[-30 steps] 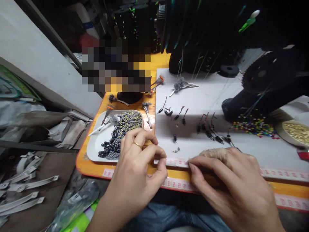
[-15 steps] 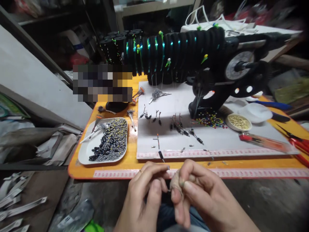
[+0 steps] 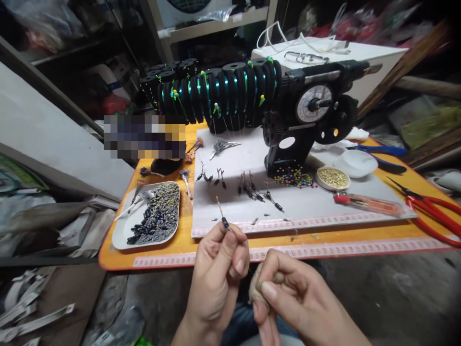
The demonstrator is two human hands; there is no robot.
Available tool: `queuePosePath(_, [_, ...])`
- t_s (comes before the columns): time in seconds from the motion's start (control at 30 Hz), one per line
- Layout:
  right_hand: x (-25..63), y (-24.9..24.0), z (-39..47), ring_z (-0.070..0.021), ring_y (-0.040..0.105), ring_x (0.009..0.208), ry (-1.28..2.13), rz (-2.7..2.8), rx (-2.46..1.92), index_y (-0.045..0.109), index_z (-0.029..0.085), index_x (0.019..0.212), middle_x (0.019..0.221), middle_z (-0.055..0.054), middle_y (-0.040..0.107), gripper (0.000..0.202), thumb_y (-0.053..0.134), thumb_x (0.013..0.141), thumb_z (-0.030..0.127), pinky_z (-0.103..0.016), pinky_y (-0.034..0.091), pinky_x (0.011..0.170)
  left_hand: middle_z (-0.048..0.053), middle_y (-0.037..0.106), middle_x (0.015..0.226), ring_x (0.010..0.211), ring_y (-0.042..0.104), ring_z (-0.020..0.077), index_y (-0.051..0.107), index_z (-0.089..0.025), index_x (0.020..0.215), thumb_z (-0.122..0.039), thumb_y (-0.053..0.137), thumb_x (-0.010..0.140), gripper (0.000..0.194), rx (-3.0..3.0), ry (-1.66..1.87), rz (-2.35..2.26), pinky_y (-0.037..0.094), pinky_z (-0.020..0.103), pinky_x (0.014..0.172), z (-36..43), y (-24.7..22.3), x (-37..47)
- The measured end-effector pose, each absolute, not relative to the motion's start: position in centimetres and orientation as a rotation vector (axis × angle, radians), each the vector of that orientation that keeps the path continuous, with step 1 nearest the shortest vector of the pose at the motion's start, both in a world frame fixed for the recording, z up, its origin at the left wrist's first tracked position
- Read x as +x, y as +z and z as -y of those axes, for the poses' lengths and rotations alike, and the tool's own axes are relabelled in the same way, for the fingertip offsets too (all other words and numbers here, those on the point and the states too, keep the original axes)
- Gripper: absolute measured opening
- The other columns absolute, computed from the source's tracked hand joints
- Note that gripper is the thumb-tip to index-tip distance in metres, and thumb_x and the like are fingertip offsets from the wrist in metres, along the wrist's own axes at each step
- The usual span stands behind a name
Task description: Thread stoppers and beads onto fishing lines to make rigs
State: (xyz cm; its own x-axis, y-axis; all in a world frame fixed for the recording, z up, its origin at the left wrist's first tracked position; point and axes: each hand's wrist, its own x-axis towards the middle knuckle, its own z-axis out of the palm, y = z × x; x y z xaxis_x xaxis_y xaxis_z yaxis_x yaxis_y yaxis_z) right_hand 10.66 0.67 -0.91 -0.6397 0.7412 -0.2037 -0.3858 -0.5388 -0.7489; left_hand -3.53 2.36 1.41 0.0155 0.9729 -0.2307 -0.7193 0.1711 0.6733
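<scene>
My left hand is closed in front of the table's edge. Between its thumb and index finger is a small black cylindrical piece with a thin, orange-tipped stem pointing up and away. Lower and to the right, my right hand is also closed, thumb against index finger; what lies in that pinch is too small to make out. A beige wrap covers one of its fingers. Beyond the hands, several similar black pieces with stems lie on the white board.
A black geared machine with ribbed rollers stands behind the board. At left is a white tray of small grey and black parts. Colourful beads, a dish of gold bits, a box cutter and red-handled pliers lie right.
My left hand has reached forward and closed on the black piece from the board's front edge. My right hand keeps its pinch. The view has shifted, with the machine now further left.
</scene>
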Motion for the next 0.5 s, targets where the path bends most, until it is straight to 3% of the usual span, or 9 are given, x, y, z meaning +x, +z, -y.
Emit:
queuePosePath(0.07, [10.7, -1.0, -0.7, -0.0068, 0.069, 0.055, 2.192, 0.891, -0.667, 0.054, 0.016, 0.085, 0.072, 0.0, 0.071, 0.028, 0.068, 0.096, 0.039, -0.016, 0.054, 0.054, -0.005, 0.054, 0.054, 0.044, 0.028, 0.0022, 0.075, -0.018, 0.079, -0.037, 0.079, 0.085, 0.021, 0.393, 1.362, -0.775, 0.025, 0.011, 0.044, -1.8, 1.2, -3.4])
queuePosePath(0.17, [10.8, -1.2, -0.8, -0.0065, 0.068, 0.053, 2.195, 0.874, -0.677, 0.054, 0.016, 0.087, 0.07, -0.001, 0.07, 0.029, 0.067, 0.096, 0.04, -0.016, 0.054, 0.052, 0.007, 0.074, 0.085, 0.053, 0.045, 0.0041, 0.08, -0.016, 0.09, -0.05, 0.069, 0.091, 0.036, 0.447, 1.337, -0.829, 0.039, 0.014, 0.052, -0.5, 0.6, -3.2])
queuePosePath(0.23, [10.8, -1.3, -0.9, -0.0061, 0.067, 0.051, 2.199, 0.875, -0.691, 0.054, 0.016, 0.087, 0.07, -0.001, 0.07, 0.03, 0.067, 0.096, 0.042, -0.015, 0.053, 0.051, 0.012, 0.076, 0.099, 0.061, 0.053, 0.0068, 0.082, -0.015, 0.093, -0.05, 0.066, 0.093, 0.038, 0.512, 1.341, -0.83, 0.046, 0.017, 0.06, 0.2, 0.0, -3.1])
queuePosePath(0.27, [10.8, -1.3, -0.9, -0.006, 0.066, 0.051, 2.203, 0.875, -0.698, 0.053, 0.017, 0.086, 0.07, -0.001, 0.07, 0.032, 0.067, 0.096, 0.044, -0.015, 0.052, 0.049, 0.01, 0.076, 0.094, 0.061, 0.054, 0.007, 0.082, -0.016, 0.093, -0.046, 0.067, 0.093, 0.034, 0.54, 1.346, -0.796, 0.047, 0.017, 0.06, 0.5, -0.2, -3.0])
queuePosePath(0.3, [10.8, -1.3, -0.9, -0.006, 0.066, 0.05, 2.207, 0.876, -0.706, 0.053, 0.017, 0.086, 0.069, -0.001, 0.069, 0.033, 0.068, 0.095, 0.045, -0.014, 0.051, 0.049, 0.006, 0.074, 0.082, 0.057, 0.053, 0.0066, 0.081, -0.019, 0.093, -0.042, 0.067, 0.094, 0.027, 0.571, 1.349, -0.74, 0.047, 0.016, 0.057, 0.6, -0.4, -3.0])
queuePosePath(0.37, [10.7, -1.3, -0.9, -0.006, 0.065, 0.048, 2.23, 0.88, -0.719, 0.05, 0.018, 0.085, 0.067, 0.0, 0.068, 0.037, 0.07, 0.092, 0.049, -0.014, 0.051, 0.048, -0.003, 0.057, 0.057, 0.044, 0.044, 0.0049, 0.08, -0.024, 0.094, -0.035, 0.062, 0.098, 0.021, 0.628, 1.341, -0.616, 0.043, 0.014, 0.047, 0.6, -0.6, -2.9])
queuePosePath(0.43, [10.6, -1.4, -0.8, -0.0057, 0.064, 0.047, 2.257, 0.886, -0.733, 0.047, 0.019, 0.083, 0.065, 0.001, 0.067, 0.042, 0.073, 0.088, 0.052, -0.015, 0.05, 0.047, -0.007, 0.039, 0.05, 0.039, 0.031, 0.0033, 0.078, -0.026, 0.091, -0.033, 0.06, 0.099, 0.021, 0.674, 1.343, -0.575, 0.035, 0.011, 0.041, 0.3, -0.6, -2.9])
queuePosePath(0.5, [10.5, -1.4, -0.6, -0.0049, 0.062, 0.047, 2.253, 0.907, -0.781, 0.046, 0.019, 0.082, 0.064, 0.002, 0.066, 0.044, 0.074, 0.087, 0.054, -0.014, 0.051, 0.049, -0.008, 0.034, 0.052, 0.042, 0.025, 0.0029, 0.076, -0.023, 0.084, -0.034, 0.063, 0.097, 0.021, 0.7, 1.361, -0.638, 0.029, 0.01, 0.043, -0.3, -0.3, -3.0])
